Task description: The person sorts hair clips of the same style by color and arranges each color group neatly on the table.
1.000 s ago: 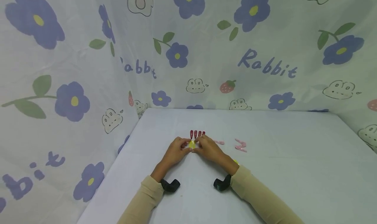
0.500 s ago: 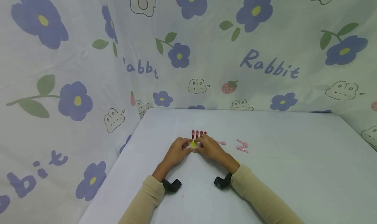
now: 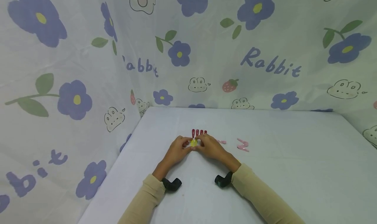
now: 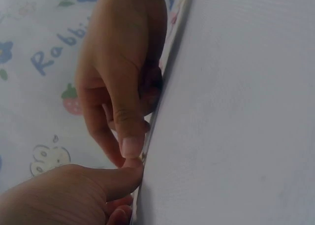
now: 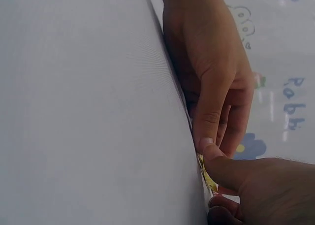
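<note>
Several yellow snap hair clips (image 3: 193, 143) lie close together on the white table, between my two hands. My left hand (image 3: 178, 149) holds them from the left with bent index finger and thumb. From the right, my right hand (image 3: 209, 147) does the same, so the thumb tips meet at the near end of the clips. Just beyond stand several red hair clips (image 3: 193, 133) side by side in a row, the right ones partly behind my right hand. In the right wrist view a yellow clip (image 5: 208, 178) shows under the thumbs; the left wrist view hides the clips behind the fingers.
Pink hair clips (image 3: 242, 145) lie to the right of my hands, and another pink clip (image 3: 222, 142) pokes out beside my right hand. A bit of yellow (image 3: 238, 160) shows by my right wrist. A patterned cloth (image 3: 215, 60) hangs behind the white table (image 3: 282, 171).
Both hands stay in almost the same place, with small finger shifts around the yellow clips. The yellow clips look slightly more spread apart now. The head view has shifted a little.
</note>
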A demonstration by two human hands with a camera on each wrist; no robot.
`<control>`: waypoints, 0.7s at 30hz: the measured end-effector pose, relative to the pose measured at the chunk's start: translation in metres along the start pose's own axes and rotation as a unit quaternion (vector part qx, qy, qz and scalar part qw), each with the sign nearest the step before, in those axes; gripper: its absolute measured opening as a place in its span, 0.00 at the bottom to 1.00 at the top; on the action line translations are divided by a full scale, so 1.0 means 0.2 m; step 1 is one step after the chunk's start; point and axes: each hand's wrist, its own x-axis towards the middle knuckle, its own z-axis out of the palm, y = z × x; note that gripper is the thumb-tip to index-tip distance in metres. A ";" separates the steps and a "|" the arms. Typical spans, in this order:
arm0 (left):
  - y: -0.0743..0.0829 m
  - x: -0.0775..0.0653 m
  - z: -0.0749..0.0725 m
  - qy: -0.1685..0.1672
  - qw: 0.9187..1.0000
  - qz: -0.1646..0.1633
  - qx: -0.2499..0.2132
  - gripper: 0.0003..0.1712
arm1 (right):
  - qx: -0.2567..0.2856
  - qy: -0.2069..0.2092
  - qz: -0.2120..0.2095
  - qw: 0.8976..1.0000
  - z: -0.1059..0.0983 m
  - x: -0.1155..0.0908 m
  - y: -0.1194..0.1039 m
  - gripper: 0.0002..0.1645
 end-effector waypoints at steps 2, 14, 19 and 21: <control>0.00 0.00 0.00 0.000 1.000 0.000 0.001 0.23 | -0.004 0.002 -0.002 1.000 0.00 0.00 0.00 0.29; 0.00 0.00 0.00 -0.009 1.000 -0.016 0.000 0.23 | -0.003 0.005 -0.006 1.000 0.01 0.00 0.00 0.26; -0.01 0.01 0.01 -0.004 1.000 -0.010 0.009 0.23 | -0.002 0.003 0.018 1.000 0.01 0.01 0.00 0.27; -0.01 0.01 0.01 0.000 1.000 -0.003 0.013 0.23 | 0.000 0.004 0.025 1.000 0.00 0.01 0.00 0.27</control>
